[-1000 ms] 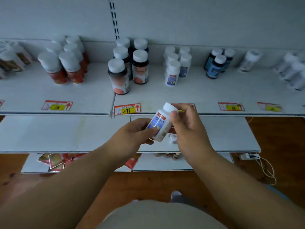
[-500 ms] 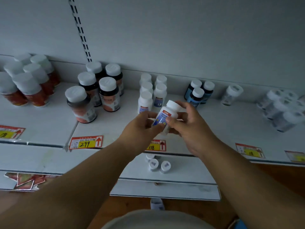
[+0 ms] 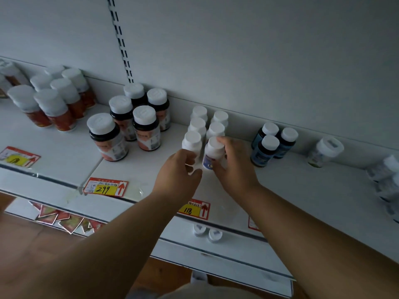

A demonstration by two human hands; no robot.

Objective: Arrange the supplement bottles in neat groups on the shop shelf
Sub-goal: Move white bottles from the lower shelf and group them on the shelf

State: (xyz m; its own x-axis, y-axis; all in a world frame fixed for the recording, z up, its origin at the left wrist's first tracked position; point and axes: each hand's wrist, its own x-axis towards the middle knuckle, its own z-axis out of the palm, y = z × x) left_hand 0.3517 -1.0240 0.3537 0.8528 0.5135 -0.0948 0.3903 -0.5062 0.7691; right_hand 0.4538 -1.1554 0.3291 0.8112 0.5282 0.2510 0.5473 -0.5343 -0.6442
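A small white bottle with a blue label (image 3: pixel 212 153) stands upright on the white shelf (image 3: pixel 151 165), at the front right of a two-row group of like white bottles (image 3: pixel 197 124). My right hand (image 3: pixel 232 167) grips it, fingers curled round its cap and side. My left hand (image 3: pixel 180 175) hovers just left of it, in front of the group's front-left bottle (image 3: pixel 192 142), fingers loosely curled with nothing in them.
Dark bottles with white caps (image 3: pixel 143 124) stand to the left, red-labelled ones (image 3: pixel 51 102) farther left. Three blue-labelled bottles (image 3: pixel 273 141) stand to the right, then a tipped bottle (image 3: pixel 325 152) and more white ones (image 3: pixel 386 169). Two caps (image 3: pixel 208 231) show on the lower shelf.
Both hands carried the white bottle up and forward from in front of the shelf edge onto the shelf. My left hand has let go of it; my right hand still holds it.
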